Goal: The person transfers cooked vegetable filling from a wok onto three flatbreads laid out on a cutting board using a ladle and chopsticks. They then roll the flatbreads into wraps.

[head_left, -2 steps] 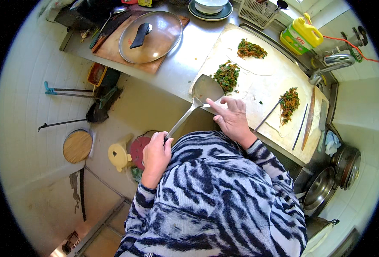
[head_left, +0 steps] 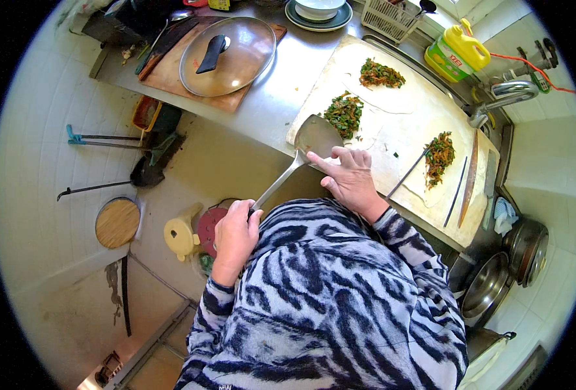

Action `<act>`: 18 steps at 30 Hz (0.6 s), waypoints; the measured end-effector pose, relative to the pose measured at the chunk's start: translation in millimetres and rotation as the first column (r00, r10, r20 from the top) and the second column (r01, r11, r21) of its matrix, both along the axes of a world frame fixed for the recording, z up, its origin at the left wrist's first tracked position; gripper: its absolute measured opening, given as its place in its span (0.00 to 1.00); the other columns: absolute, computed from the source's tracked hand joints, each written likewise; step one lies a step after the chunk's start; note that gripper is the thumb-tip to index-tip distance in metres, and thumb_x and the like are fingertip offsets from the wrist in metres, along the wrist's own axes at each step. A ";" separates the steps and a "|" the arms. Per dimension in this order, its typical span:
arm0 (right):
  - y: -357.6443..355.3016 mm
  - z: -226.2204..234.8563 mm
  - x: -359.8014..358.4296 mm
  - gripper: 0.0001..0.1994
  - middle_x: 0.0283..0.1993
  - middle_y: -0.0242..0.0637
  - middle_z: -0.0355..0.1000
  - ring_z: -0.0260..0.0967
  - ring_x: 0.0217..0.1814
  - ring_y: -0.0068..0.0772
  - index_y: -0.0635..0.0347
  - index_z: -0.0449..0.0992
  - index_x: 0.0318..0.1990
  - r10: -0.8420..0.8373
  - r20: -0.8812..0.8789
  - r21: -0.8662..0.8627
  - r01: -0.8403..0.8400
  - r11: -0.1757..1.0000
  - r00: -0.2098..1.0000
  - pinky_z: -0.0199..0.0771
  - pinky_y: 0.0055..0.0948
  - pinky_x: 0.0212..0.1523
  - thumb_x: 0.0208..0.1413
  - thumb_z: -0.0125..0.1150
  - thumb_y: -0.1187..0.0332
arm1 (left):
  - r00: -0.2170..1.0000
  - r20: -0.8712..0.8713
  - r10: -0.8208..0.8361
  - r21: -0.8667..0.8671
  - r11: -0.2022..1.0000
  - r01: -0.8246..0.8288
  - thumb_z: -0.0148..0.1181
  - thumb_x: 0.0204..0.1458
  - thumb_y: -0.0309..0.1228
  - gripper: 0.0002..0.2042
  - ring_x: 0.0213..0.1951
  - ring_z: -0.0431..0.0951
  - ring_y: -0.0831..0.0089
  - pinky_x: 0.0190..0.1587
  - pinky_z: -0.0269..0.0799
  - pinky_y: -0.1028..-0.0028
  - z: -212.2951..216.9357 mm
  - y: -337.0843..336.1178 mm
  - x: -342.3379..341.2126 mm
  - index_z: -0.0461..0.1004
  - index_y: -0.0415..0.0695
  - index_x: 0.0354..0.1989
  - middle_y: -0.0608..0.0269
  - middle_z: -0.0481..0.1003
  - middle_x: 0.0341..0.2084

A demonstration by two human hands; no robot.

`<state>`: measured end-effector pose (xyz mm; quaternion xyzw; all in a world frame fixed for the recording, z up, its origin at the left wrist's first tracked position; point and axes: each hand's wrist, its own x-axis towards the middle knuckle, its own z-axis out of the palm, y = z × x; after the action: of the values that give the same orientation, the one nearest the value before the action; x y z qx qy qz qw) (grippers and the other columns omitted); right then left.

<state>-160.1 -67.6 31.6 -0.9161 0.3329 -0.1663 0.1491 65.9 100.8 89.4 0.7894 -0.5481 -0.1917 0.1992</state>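
My left hand [head_left: 234,235] is wrapped round the dark end of a metal spatula's [head_left: 282,181] handle. The broad spatula blade points up and right, over the near edge of a pale board [head_left: 392,123]. With its fingers apart, my right hand [head_left: 351,177] has its index fingertip at the base of the blade; whether it presses there I cannot tell. Just beyond the blade lies a heap of chopped green and orange filling [head_left: 344,116] on thin dough. Two similar heaps, a far filling heap [head_left: 381,73] and a right-hand filling heap [head_left: 439,159], sit on flat dough sheets.
Chopsticks [head_left: 455,192] and a tapered wooden rolling pin [head_left: 468,179] lie at the board's right. A glass lid [head_left: 229,58] rests on a wooden board at the far left. Behind stand a yellow jug [head_left: 457,53] and a faucet [head_left: 512,92]. Metal bowls [head_left: 486,286] stand at right.
The spatula blade has shifted slightly right and nearer to me. My right index fingertip sits a little further left, by the base of the blade. My left hand has barely moved.
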 end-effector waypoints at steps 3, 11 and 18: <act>0.0 0.3 -1.0 0.28 0.45 0.32 0.58 0.52 0.46 0.33 0.33 0.70 0.65 0.041 -0.065 -0.054 -0.045 0.998 0.997 0.47 0.37 0.50 0.65 0.34 0.39 | 0.998 -0.005 -0.064 0.005 0.998 0.064 0.61 0.54 0.31 0.10 0.34 0.78 0.51 0.35 0.74 0.60 5.9 -2.2 3.8 0.73 0.40 0.41 0.53 0.75 0.33; -6.9 -19.7 2.0 0.30 0.61 0.26 0.59 0.49 0.65 0.35 0.26 0.68 0.64 -0.164 -0.122 -0.270 0.126 0.955 0.979 0.30 0.50 0.69 0.61 0.32 0.33 | 0.987 0.083 -0.138 -0.015 0.990 0.139 0.62 0.53 0.30 0.09 0.32 0.77 0.54 0.33 0.73 0.61 12.8 -4.7 1.1 0.74 0.40 0.39 0.55 0.74 0.30; -36.1 -36.2 -8.6 0.28 0.77 0.28 0.45 0.33 0.79 0.42 0.26 0.69 0.64 -0.295 -0.145 -0.231 0.258 0.938 0.944 0.16 0.60 0.71 0.65 0.29 0.36 | 0.980 0.144 -0.140 0.013 0.990 0.140 0.62 0.53 0.30 0.08 0.32 0.77 0.54 0.33 0.73 0.61 12.3 0.5 -4.4 0.73 0.41 0.38 0.55 0.74 0.30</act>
<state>-168.7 -103.7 -4.6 -0.8817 0.4514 -0.1373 -0.0030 61.5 101.3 101.7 0.7610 -0.6150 -0.1485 0.1437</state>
